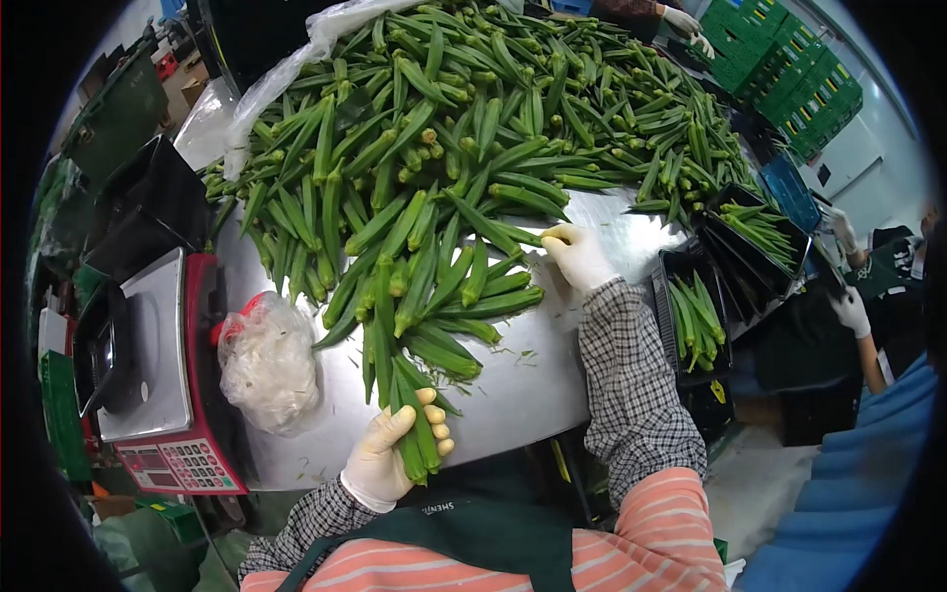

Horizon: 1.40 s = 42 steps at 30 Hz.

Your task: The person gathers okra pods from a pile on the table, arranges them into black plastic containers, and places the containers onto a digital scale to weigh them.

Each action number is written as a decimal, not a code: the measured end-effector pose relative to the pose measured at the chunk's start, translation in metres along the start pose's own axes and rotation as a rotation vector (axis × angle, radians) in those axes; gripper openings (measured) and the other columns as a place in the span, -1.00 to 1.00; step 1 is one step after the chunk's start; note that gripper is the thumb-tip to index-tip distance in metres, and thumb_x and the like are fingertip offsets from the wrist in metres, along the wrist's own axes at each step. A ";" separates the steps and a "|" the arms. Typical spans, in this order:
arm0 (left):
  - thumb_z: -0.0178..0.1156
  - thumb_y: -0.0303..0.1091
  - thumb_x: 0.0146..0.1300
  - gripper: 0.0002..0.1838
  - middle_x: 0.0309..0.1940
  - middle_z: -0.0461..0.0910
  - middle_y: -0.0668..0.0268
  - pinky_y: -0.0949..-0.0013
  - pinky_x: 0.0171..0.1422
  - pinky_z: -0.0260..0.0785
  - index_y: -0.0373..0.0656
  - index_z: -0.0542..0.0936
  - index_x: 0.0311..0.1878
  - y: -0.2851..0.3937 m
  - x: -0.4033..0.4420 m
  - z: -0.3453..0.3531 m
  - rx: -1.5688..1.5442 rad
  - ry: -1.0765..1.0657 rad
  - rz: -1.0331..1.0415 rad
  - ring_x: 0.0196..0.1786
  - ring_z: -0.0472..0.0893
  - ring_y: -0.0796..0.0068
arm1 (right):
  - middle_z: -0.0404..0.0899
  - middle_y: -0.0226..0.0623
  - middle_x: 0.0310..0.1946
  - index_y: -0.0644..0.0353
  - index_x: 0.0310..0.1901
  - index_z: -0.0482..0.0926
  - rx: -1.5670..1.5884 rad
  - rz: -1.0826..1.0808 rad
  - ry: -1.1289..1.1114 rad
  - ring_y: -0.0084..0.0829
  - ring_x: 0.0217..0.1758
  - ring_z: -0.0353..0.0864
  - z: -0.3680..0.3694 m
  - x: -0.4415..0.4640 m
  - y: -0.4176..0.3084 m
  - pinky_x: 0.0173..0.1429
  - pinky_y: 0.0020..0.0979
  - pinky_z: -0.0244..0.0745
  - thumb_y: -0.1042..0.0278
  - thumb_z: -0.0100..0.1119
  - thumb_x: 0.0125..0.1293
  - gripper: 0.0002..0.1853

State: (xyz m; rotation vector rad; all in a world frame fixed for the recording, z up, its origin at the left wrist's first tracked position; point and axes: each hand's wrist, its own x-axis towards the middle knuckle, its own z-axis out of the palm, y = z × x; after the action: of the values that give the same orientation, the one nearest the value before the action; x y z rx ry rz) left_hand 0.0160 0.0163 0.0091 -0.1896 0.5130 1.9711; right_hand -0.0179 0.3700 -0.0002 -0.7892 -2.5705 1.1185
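A large heap of okra [473, 128] covers the far part of the metal table [533, 385]. My left hand [380, 459], in a white glove, is closed around a small bunch of okra pods [419, 434] near the front edge. At the right side of the heap, my right hand [580, 259], also gloved, pinches the tip of a single okra pod [498, 232]. Loose pods lie between the two hands, with small green scraps on the metal beside them.
Left of me stand a red scale [163, 395] with a black tray [102, 345] on it and a crumpled plastic bag [268, 365]. Okra-filled black trays [725, 340] sit at the right. Gloved hands of other people [850, 311] show at right and top. Green crates [779, 74] are stacked behind.
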 end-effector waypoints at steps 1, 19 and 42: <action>0.10 -0.30 0.31 -0.65 -0.15 0.53 0.21 0.21 0.04 0.47 -0.20 0.40 0.12 -0.001 0.001 0.000 -0.006 -0.009 -0.014 -0.10 0.55 0.33 | 0.64 -0.17 -0.37 0.26 -0.18 0.63 0.038 -0.012 0.029 -0.34 -0.30 0.61 -0.004 -0.008 0.000 -0.12 -0.40 0.47 0.30 0.14 0.18 -0.75; 0.02 -0.26 0.35 -0.61 -0.05 0.51 0.14 0.15 0.11 0.42 -0.23 0.36 0.17 -0.008 0.015 -0.001 0.041 -0.089 -0.127 -0.01 0.53 0.24 | 0.54 -0.20 -0.38 0.31 -0.30 0.61 -0.428 0.042 0.076 -0.33 -0.34 0.55 -0.171 -0.248 -0.013 -0.22 -0.43 0.43 0.60 0.21 0.01 -0.84; -0.11 -0.12 0.38 -0.44 0.26 0.25 -0.07 0.02 0.41 0.09 -0.27 0.16 0.32 -0.004 -0.007 0.005 -0.052 -0.151 0.093 0.32 0.28 0.05 | 0.55 -0.43 -0.30 0.36 0.05 0.48 0.426 -0.020 -0.409 -0.65 -0.26 0.47 -0.014 -0.120 -0.078 -0.13 -0.58 0.43 0.37 0.15 0.28 -0.65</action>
State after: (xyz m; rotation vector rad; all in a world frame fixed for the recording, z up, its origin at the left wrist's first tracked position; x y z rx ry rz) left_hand 0.0230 0.0145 0.0151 -0.0495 0.3780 2.0715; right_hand 0.0574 0.2674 0.0675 -0.4669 -2.4760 1.9001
